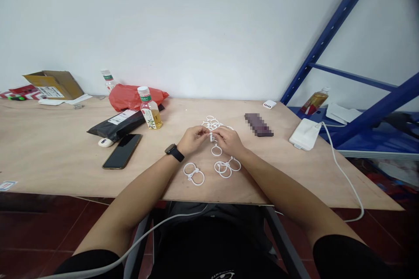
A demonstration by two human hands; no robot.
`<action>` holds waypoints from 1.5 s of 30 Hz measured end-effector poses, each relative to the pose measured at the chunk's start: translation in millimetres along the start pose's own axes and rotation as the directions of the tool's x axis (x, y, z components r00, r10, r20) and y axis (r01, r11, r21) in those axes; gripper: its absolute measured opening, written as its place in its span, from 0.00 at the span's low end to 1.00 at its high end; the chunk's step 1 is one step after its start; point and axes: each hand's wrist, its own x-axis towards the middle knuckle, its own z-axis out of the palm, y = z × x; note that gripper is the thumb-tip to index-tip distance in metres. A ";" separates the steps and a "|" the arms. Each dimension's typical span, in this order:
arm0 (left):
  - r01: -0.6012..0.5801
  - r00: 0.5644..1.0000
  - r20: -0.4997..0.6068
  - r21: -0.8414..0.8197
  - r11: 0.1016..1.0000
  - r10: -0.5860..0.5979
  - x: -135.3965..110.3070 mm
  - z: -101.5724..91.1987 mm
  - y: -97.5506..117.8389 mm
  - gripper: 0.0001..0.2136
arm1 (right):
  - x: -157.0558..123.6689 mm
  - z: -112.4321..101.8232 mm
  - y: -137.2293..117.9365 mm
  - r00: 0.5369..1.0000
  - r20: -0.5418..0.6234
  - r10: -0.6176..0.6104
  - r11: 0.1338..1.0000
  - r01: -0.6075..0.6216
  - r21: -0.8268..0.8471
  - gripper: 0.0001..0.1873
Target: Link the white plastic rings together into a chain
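On the plywood table (49, 148), a black smartphone (122, 151) lies left of centre near a plastic drink bottle (150, 111) and a red plastic bag (135, 97), a cardboard box (54, 85) sits far left, and a white charger (305, 134) with its cable (343, 170) rests right, beside a blue metal shelf (334, 39).

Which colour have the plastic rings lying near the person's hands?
The plastic rings are white, best seen in the head view.
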 end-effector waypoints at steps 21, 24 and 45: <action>-0.286 0.785 0.590 0.071 0.955 0.191 -15.7 23.5 27.4 0.09 | 3.5 -10.8 14.0 0.958 -0.110 0.264 0.924 -0.284 -0.255 0.07; -0.240 0.804 0.568 0.037 0.970 0.177 -14.8 21.0 26.7 0.05 | 3.3 -10.6 14.1 0.958 -0.103 0.269 0.926 -0.286 -0.246 0.08; -0.098 0.994 0.035 -0.049 0.994 0.099 -2.9 3.6 5.4 0.14 | -0.1 -1.2 1.2 0.956 -0.099 0.277 0.943 -0.250 0.221 0.09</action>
